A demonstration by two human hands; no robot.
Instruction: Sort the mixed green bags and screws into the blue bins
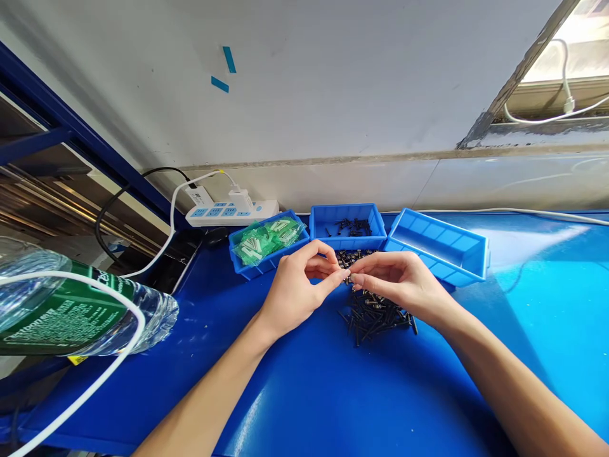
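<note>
Lying beneath the right hand (408, 282), dark screws (375, 317).

Bins (349, 243) block behind the screws (375, 317); the front lies open.

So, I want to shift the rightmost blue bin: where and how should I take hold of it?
Probably by the right end's rim, from the right, thumb inside. The rightmost bin is open-topped and slanted, with that end farthest from the middle bin, while the right hand overlaps its near left side in view.
</note>
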